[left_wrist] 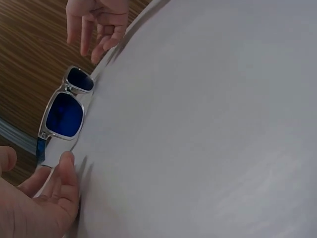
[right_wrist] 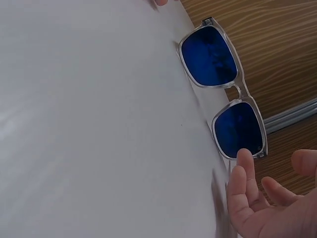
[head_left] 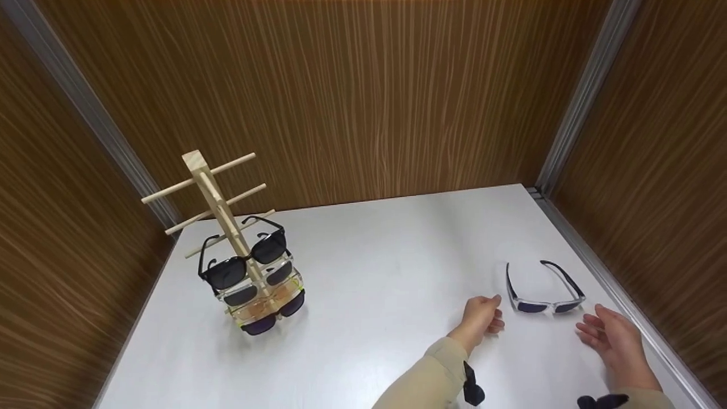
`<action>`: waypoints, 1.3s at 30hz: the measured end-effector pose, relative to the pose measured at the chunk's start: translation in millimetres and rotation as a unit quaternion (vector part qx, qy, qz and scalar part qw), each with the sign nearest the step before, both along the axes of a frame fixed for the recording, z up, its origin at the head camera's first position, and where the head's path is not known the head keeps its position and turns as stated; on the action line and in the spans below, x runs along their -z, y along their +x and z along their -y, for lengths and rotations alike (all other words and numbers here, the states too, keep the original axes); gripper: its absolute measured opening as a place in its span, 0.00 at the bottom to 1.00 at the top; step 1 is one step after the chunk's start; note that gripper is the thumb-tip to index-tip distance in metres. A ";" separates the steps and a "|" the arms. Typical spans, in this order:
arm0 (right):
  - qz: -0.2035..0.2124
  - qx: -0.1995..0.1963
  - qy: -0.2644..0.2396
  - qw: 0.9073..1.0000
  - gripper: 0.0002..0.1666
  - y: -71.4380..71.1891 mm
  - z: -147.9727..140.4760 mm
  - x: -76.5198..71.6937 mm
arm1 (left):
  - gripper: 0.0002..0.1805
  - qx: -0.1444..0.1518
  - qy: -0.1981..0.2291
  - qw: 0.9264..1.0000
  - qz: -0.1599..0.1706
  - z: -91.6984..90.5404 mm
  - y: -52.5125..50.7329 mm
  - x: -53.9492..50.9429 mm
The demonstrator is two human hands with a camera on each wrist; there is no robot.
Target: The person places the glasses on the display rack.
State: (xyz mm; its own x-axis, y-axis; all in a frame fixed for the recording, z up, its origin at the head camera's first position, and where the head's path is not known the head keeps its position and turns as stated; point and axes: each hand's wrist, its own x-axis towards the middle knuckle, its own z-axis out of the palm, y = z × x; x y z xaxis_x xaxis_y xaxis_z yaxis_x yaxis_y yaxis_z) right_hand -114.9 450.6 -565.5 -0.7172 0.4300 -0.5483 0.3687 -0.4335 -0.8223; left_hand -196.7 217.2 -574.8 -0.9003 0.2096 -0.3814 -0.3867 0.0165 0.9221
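Note:
A pair of sunglasses (head_left: 533,307) with a clear frame, dark temples and blue lenses lies unfolded on the white table, lenses facing the person. Just left of it is my left hand (head_left: 481,321), fingers loosely bent and holding nothing. On the other side my right hand (head_left: 616,341) hovers, its fingers spread and relaxed, apart from the frame. Both blue lenses (right_wrist: 209,55) show in the right wrist view, where a fingertip overlaps the lower one; contact cannot be told there. The left wrist view has the sunglasses (left_wrist: 65,115) between both hands.
At the left stands a wooden display rack (head_left: 221,207) with several pegs. Black sunglasses (head_left: 228,272) sit on it above several other pairs, stacked closely; the upper pegs bear nothing. Wood-grain panels (head_left: 363,102) enclose the white table (head_left: 363,255) at the back and sides.

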 end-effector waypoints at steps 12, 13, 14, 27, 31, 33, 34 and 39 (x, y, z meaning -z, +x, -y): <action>-0.012 -0.056 -0.011 0.998 0.50 -9.8 -10.4 0.0 | 0.13 0.031 -0.029 0.999 -0.019 -15.2 -4.7 0.9; -0.014 -0.064 -0.013 0.998 0.47 -10.5 -11.3 -0.4 | 0.13 0.030 -0.029 0.999 -0.019 -16.4 -5.0 1.2; -0.020 -0.074 -0.018 0.997 0.43 -11.0 -12.3 -1.1 | 0.13 0.029 -0.030 0.999 -0.018 -17.5 -5.3 1.3; -0.050 -0.119 -0.049 0.990 0.12 -19.0 -15.5 -4.4 | 0.17 0.034 -0.035 0.999 -0.007 -29.1 -3.6 -3.8; -0.049 -0.122 -0.044 0.990 0.14 -20.9 -14.8 -4.3 | 0.16 0.035 -0.032 0.999 -0.002 -30.0 -3.1 -4.8; -0.049 -0.124 -0.038 0.990 0.14 -21.6 -14.3 -4.3 | 0.14 0.034 -0.033 0.999 -0.002 -30.5 -2.8 -5.0; -0.050 -0.125 -0.035 0.990 0.14 -21.9 -14.1 -4.0 | 0.13 0.033 -0.034 0.999 -0.003 -30.7 -2.5 -5.2; -0.056 -0.129 -0.026 0.990 0.14 -22.8 -14.9 -3.0 | 0.09 0.030 -0.035 0.999 -0.012 -31.2 -2.1 -6.0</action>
State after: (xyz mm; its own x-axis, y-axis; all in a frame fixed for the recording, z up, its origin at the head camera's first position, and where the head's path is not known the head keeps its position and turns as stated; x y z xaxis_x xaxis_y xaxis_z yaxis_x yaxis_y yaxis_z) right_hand -137.8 465.5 -562.5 -0.8574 0.1984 -0.4749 0.3795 -0.3797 -0.8437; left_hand -198.9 248.4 -568.8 -0.8962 0.2365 -0.3755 -0.3611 0.1030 0.9268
